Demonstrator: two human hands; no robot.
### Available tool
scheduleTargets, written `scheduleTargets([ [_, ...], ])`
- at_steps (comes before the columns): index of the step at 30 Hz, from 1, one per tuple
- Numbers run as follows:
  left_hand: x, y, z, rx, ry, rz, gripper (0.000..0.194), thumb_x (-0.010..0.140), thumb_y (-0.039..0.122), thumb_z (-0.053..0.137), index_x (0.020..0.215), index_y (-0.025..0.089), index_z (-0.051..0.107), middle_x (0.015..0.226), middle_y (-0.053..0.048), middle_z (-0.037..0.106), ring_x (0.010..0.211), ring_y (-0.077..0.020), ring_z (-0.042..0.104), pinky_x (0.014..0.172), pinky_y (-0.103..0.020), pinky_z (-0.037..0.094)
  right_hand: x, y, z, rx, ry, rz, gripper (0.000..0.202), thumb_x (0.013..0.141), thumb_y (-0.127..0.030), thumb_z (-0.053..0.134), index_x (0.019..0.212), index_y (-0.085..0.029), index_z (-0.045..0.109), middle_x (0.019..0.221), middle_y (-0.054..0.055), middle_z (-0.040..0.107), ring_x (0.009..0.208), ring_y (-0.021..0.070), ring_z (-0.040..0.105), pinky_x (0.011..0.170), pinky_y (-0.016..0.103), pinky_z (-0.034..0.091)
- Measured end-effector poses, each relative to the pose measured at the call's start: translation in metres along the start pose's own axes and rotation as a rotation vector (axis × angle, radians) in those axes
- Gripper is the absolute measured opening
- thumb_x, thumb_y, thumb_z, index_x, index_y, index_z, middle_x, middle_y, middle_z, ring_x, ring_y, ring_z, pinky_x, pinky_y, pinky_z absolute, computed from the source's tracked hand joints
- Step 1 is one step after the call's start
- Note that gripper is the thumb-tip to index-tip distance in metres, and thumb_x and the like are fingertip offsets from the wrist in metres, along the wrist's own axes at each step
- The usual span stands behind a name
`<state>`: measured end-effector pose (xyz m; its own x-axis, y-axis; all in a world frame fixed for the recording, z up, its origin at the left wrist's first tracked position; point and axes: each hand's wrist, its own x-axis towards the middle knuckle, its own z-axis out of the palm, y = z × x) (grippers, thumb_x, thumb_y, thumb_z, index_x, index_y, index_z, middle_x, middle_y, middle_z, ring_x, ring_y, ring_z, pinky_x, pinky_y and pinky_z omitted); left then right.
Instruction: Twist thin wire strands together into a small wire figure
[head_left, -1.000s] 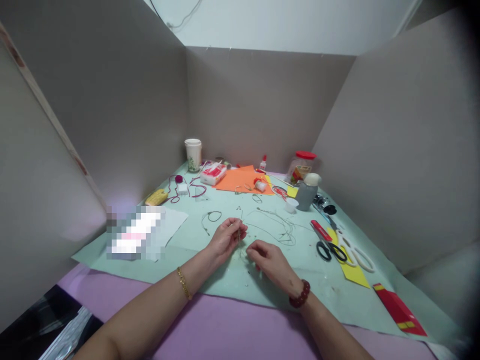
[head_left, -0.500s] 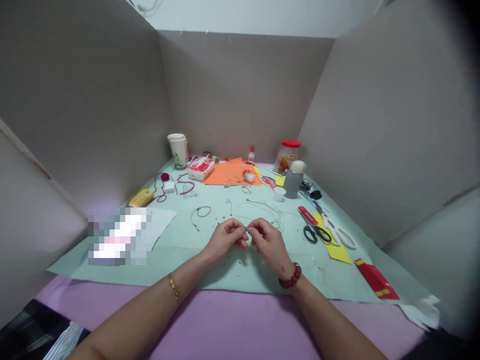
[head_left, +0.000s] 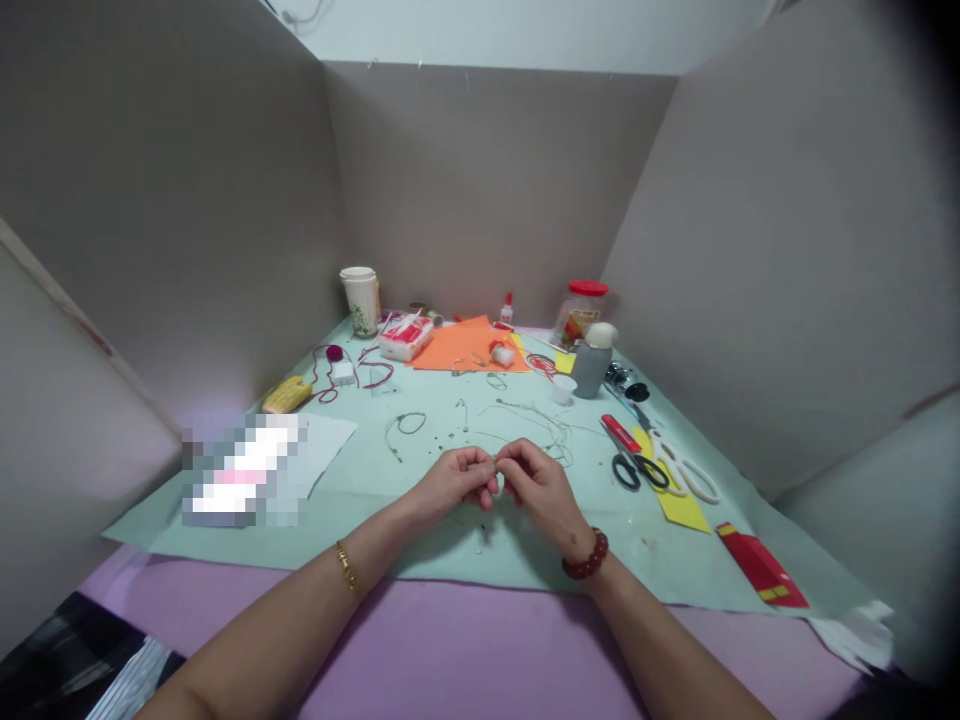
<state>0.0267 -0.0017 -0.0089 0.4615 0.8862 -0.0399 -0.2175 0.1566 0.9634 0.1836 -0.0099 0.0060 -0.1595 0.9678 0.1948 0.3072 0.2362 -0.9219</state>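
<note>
so the left hand (head_left: pixel 459 477) and right hand (head_left: pixel 538 492) are pinched fingertip to fingertip, anything between is too tiny to make out. going off the hands, thin cords (head_left: pixel 553 424) sit at 1 o'clock, orange paper (head_left: pixel 457 347) at 12, white cup (head_left: pixel 363 303) around 11, black-handled scissors (head_left: pixel 627 472) at 3.

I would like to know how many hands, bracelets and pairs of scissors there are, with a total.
Hands: 2 (left hand, right hand)
Bracelets: 2 (gold bracelet, dark red bracelet)
Pairs of scissors: 2 (black-handled scissors, white-handled scissors)
Total: 6
</note>
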Motion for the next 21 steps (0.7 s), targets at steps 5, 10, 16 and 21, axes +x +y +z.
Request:
scheduleTargets([
  [5, -0.0018, 0.0017, -0.0023, -0.041, -0.049, -0.007, 0.032, 0.077, 0.044, 0.068, 0.073, 0.015, 0.054, 0.069, -0.003, 0.059, 0.052, -0.0077, 0.053, 0.052, -0.021, 0.038, 0.0008, -0.0041, -0.0035, 0.198, -0.076, 0.083, 0.019, 0.081, -0.034, 0.053, 0.09, -0.018, 0.059, 0.057, -0.003, 0.054, 0.048, 0.0107, 0.048, 0.044, 0.022, 0.041],
  [10, -0.0024, 0.0024, -0.0036, -0.023, -0.072, -0.028, 0.031, 0.077, 0.042, 0.068, 0.072, 0.015, 0.055, 0.068, -0.003, 0.058, 0.053, -0.0083, 0.054, 0.054, -0.022, 0.041, 0.0009, -0.0088, -0.0074, 0.168, -0.133, 0.071, 0.018, 0.079, -0.03, 0.055, 0.087, -0.017, 0.064, 0.06, -0.003, 0.055, 0.05, 0.01, 0.047, 0.045, 0.021, 0.041],
  [16, -0.0018, 0.0011, -0.0054, 0.022, -0.064, -0.041, 0.031, 0.077, 0.041, 0.068, 0.07, 0.014, 0.054, 0.064, -0.003, 0.058, 0.052, -0.0084, 0.053, 0.054, -0.023, 0.04, 0.0007, -0.01, -0.0073, 0.074, -0.129, 0.018, 0.013, 0.078, -0.028, 0.056, 0.078, -0.018, 0.064, 0.067, 0.0, 0.058, 0.053, 0.01, 0.049, 0.046, 0.021, 0.041],
  [21, -0.0013, -0.0021, -0.0079, 0.007, -0.08, -0.042, 0.03, 0.078, 0.041, 0.067, 0.073, 0.014, 0.056, 0.066, -0.003, 0.058, 0.052, -0.0083, 0.053, 0.054, -0.023, 0.04, 0.0007, -0.0095, -0.0091, 0.03, -0.123, -0.007, 0.014, 0.079, -0.028, 0.056, 0.077, -0.018, 0.065, 0.071, 0.001, 0.059, 0.056, 0.0104, 0.051, 0.047, 0.021, 0.042],
])
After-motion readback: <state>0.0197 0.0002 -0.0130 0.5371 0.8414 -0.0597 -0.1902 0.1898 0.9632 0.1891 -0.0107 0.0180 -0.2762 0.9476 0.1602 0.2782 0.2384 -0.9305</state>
